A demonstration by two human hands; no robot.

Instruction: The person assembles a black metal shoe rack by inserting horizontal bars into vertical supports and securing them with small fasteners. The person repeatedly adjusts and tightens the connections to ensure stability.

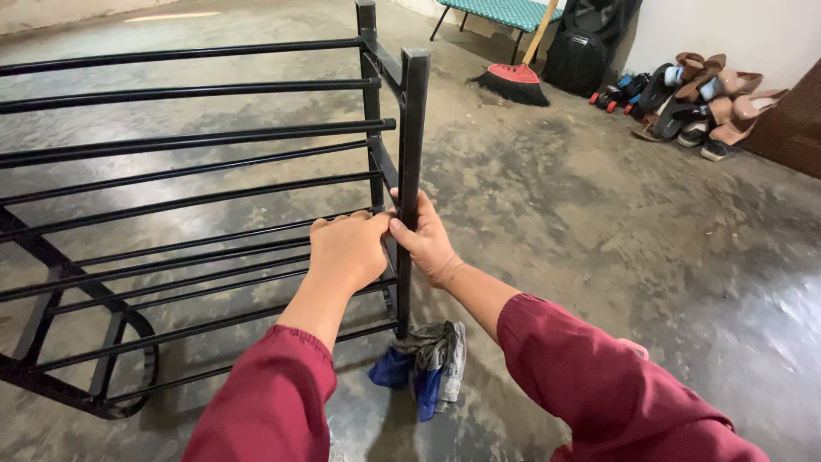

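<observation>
On the concrete floor (599,222) in front of me stands a black metal rack (171,180) of long horizontal bars, and I have both hands on the upright post (412,128) at its near end. My left hand (349,248) is closed in a fist, fingers curled over the top, gripping at the spot where a bar meets the post. My right hand (425,239) is wrapped around the post itself from the other side, thumb pressed against the front face, the two hands touching each other. Both sleeves are dark red.

At the foot of the post lies a crumpled cloth (425,364), blue and grey, just beside the post's base. Further off, well apart from me, a red-topped broom (516,83) leans near a black bag (586,38), and a heap of shoes and sandals (693,103) sits against the wall.

What worries me: the rack looks light and narrow, so if I pull sideways with both hands at one end, I judge it could twist or tip toward me. The post may also skid on the smooth, patchy floor. My fingers sit close to the joint, so a bar shifting suddenly could pinch them. The cloth underfoot could also slip if I step on it.
</observation>
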